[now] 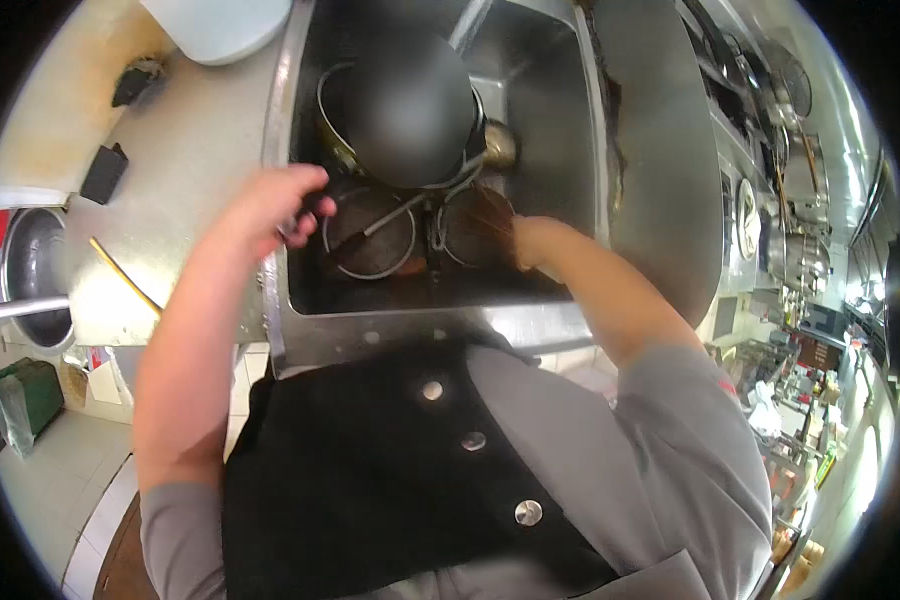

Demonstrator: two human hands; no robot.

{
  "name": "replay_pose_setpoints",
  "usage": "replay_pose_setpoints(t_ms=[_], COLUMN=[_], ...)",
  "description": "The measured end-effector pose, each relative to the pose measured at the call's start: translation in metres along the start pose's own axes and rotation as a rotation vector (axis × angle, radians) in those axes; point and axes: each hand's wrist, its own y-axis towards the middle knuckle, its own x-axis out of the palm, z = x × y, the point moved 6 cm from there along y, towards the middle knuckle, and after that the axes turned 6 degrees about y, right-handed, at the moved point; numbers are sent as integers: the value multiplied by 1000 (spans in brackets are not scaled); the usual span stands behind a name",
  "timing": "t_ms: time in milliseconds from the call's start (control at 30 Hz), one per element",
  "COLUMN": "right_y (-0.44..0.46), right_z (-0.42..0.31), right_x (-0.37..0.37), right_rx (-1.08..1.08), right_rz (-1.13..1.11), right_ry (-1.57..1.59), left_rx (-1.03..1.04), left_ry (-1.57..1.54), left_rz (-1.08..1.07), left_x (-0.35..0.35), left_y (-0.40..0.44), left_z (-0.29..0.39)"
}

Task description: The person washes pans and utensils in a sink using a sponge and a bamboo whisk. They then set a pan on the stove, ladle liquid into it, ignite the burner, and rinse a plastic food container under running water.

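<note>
My left hand (288, 208) is over the left rim of the steel sink, slightly blurred. Its fingers are bent and apart, and I make out nothing held in them. Inside the sink, my right hand (542, 245) is closed on what looks like a brown bristled brush (492, 212), smeared by motion. The bristles are over the right one of two round wire-rimmed strainers. The left strainer (385, 250) lies nearer my left hand, with a dark-handled tool (385, 222) across it. A large pot (328, 105) stands behind them, mostly hidden by a grey blurred disc.
The sink (545, 110) has a raised front edge against my apron. A rounded metal ladle bowl (500, 145) is beside the pot. On the left counter (195, 130) are a black block (104, 174), a dark scrubber (140, 82) and a yellow stick (125, 275). A white container (220, 25) stands farther back.
</note>
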Motion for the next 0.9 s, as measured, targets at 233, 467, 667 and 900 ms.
replay_pose_setpoints(t_ms=[233, 467, 667, 900], right_y=[-108, -126, -86, -7], right_z=[3, -30, -70, -104], right_x=[-168, -212, -158, -137], right_rx=[115, -207, -355, -257], right_rz=[28, 389, 238, 337], right_ry=[-241, 158, 77, 324], left_rx=[-157, -227, -118, -130], left_ry=[-6, -41, 46, 72], left_rz=[-108, -136, -123, -175], left_x=[56, 74, 76, 78], left_y=[8, 22, 25, 30], left_z=[-57, -91, -91, -93])
